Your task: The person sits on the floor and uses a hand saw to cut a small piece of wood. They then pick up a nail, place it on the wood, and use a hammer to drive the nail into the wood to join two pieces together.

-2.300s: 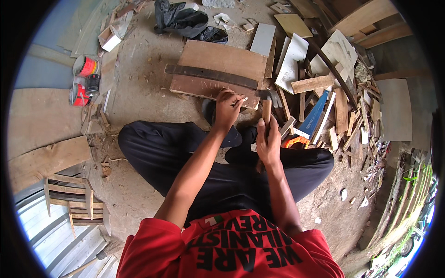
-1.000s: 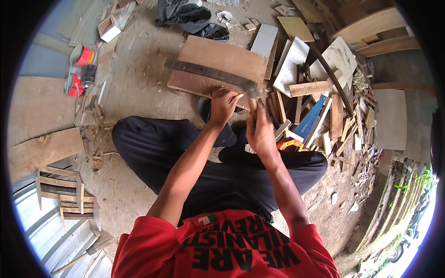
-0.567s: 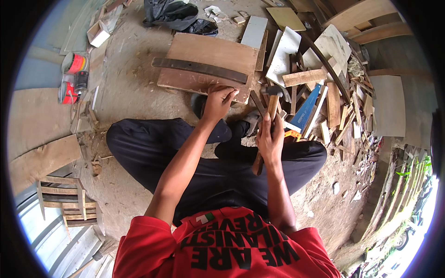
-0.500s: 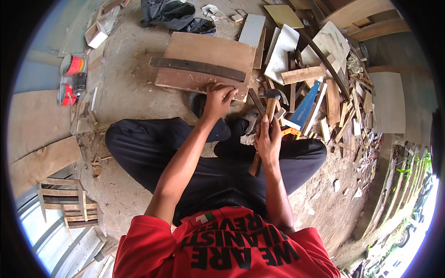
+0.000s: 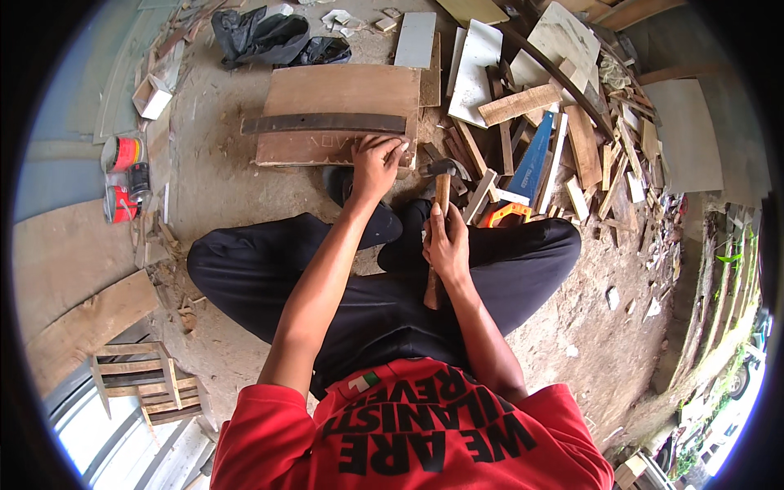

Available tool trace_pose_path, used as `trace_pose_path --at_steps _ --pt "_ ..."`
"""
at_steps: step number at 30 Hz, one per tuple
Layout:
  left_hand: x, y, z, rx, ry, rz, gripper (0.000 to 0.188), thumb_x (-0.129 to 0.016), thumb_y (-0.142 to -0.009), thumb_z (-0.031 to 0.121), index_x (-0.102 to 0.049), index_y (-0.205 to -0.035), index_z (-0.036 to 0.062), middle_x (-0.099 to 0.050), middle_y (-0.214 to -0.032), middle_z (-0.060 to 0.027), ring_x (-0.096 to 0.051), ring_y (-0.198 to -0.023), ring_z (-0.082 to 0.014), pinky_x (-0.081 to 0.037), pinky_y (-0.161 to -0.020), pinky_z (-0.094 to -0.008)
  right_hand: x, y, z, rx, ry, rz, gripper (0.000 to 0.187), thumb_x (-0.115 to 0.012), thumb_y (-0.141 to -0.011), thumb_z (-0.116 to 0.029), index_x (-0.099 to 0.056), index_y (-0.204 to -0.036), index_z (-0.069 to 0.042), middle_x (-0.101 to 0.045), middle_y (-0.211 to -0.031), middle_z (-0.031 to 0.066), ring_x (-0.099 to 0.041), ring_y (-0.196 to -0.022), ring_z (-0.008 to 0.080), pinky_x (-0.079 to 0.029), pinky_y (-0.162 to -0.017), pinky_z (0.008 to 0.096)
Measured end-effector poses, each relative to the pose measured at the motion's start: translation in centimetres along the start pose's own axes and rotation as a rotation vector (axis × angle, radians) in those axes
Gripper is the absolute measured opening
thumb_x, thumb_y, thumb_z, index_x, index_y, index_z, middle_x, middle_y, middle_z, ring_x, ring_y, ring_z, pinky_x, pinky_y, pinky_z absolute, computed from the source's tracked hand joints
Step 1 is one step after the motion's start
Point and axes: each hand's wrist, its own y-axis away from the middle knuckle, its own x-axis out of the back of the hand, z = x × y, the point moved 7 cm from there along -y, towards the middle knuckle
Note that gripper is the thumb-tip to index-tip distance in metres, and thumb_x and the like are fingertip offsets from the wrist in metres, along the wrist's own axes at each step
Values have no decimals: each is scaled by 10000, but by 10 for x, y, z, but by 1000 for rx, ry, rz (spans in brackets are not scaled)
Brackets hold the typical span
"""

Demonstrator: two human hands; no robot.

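Note:
My right hand is wrapped round the wooden handle of a hammer, its dark metal head pointing away from me above my crossed legs. My left hand rests at the near edge of a brown wooden board, its fingers bunched together. Whatever those fingers may pinch is too small or hidden to make out. A dark, narrow wooden strip lies across the board, just beyond my left fingertips.
On the right, a blue-bladed handsaw with an orange handle lies among wood offcuts. Black plastic bags lie beyond the board. Red paint cans stand at the left, with a slatted wooden piece nearer me.
The whole view has shifted and turned slightly, so the board and woodpile sit farther left. My left hand stays at the board's near edge, and my right hand still grips the hammer.

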Motion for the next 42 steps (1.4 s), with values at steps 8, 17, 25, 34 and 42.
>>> trace_pose_path --at_steps 8,17,25,34,42 --pt "-4 3 6 -66 -122 7 126 -701 -888 185 -767 -971 118 -732 -998 21 -607 -990 -209 -392 -928 -432 4 -5 8 -25 38 10 325 -531 -1038 -318 -534 -1159 -16 -506 -655 -18 -477 -475 60 -383 -412 241" --pt "-14 11 13 -268 -210 29 153 -705 -845 154 -739 -993 133 -698 -1013 26 -603 -982 -215 -428 -868 -412 4 -7 -30 290 364 74 315 -519 -1033 -212 -504 -1227 36 -601 -681 161 -631 -568 274 -463 -519 364" --pt "-19 12 10 -265 -225 11 155 -689 -868 190 -733 -1007 135 -699 -1031 12 -610 -993 -217 -429 -896 -414 -3 -18 -77 538 648 -46 312 -566 -966 -80 -469 -1237 41 -649 -882 336 -621 -872 523 -501 -670 534" --pt "-12 14 11 -261 -164 42 144 -675 -856 100 -727 -990 84 -696 -1010 -27 -620 -971 -247 -461 -885 -399 -9 -17 -76 637 767 -66 334 -553 -969 -49 -438 -1271 34 -650 -872 328 -630 -852 514 -510 -654 514" --pt "-16 14 10 -224 -164 6 129 -664 -885 154 -733 -985 112 -696 -1032 -5 -622 -999 -220 -441 -902 -401 -5 -4 -101 616 619 -20 391 -557 -985 -78 -420 -1327 49 -657 -898 317 -659 -858 492 -514 -638 501"
